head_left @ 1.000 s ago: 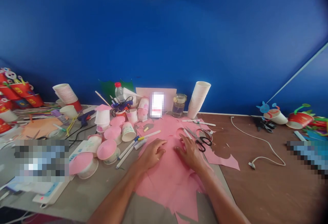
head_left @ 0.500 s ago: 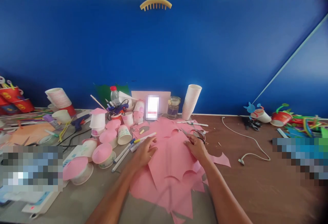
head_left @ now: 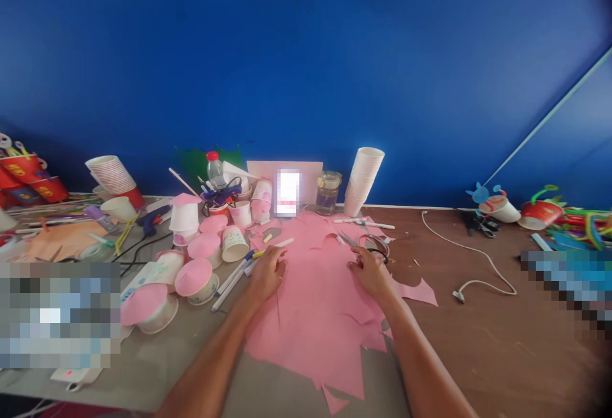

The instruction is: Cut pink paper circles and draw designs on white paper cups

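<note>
A large sheet of pink paper (head_left: 318, 284) lies between my two hands, over other cut pink pieces. My left hand (head_left: 266, 276) has its fingers curled at the sheet's left edge and pinches it. On the opposite side my right hand (head_left: 373, 273) grips the right edge between thumb and fingers. Just beyond the right hand lie scissors (head_left: 381, 255), partly covered. Several markers (head_left: 233, 284) rest left of my left hand. Pink offcuts (head_left: 419, 292) stick out to the right, and a torn piece (head_left: 333, 400) lies at the near edge.
Paper cups with pink paper tops (head_left: 194, 278) crowd the left. Behind the paper stand a lit, blurred screen (head_left: 287, 192), a glass jar (head_left: 329, 194) and a tall cup stack (head_left: 364, 181). A white cable (head_left: 471, 259) runs across the brown tabletop (head_left: 502, 354) at right.
The pink sheet between my hands has shifted, and its curved cut front edge shows less clearly. Both hands stay at its sides. The view has tipped slightly downward.
</note>
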`<state>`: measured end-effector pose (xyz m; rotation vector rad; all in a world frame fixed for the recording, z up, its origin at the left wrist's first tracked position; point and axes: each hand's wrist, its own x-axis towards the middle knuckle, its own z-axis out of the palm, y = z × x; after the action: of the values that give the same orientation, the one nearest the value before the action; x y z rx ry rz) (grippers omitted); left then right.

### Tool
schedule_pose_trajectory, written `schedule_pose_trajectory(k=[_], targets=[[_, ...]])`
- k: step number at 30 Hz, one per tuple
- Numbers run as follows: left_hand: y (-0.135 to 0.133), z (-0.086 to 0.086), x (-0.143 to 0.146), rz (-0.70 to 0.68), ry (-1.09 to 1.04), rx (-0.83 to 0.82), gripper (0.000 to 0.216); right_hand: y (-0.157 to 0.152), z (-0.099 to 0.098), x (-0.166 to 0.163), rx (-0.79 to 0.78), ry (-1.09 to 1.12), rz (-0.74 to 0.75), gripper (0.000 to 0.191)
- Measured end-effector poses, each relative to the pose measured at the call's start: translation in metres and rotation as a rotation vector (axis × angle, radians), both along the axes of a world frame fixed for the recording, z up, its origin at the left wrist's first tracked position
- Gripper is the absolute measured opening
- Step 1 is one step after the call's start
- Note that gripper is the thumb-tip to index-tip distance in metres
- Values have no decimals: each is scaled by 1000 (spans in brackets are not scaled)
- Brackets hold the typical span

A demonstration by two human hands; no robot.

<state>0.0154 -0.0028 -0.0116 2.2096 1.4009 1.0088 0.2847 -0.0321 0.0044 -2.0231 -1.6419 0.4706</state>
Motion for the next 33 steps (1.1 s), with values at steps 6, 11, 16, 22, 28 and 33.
schedule_pose_trajectory(k=[6,11,16,22,28,33], targets=[[-4,1,3,-42,121,126,23,-7,3,-11,132,-327,-52,32],[2,0,-8,101,234,231,23,-8,-3,-21,294,-258,-21,30],[2,-4,-12,151,414,233,29,-14,-6,-39,190,-335,179,33],[-5,1,-8,146,570,196,22,-23,-9,-58,58,-389,349,45],[-6,6,-8,167,602,125,15,-23,-8,-60,-18,-373,373,49],[-4,2,-9,180,578,176,14,-24,-7,-61,-18,-356,380,48]])
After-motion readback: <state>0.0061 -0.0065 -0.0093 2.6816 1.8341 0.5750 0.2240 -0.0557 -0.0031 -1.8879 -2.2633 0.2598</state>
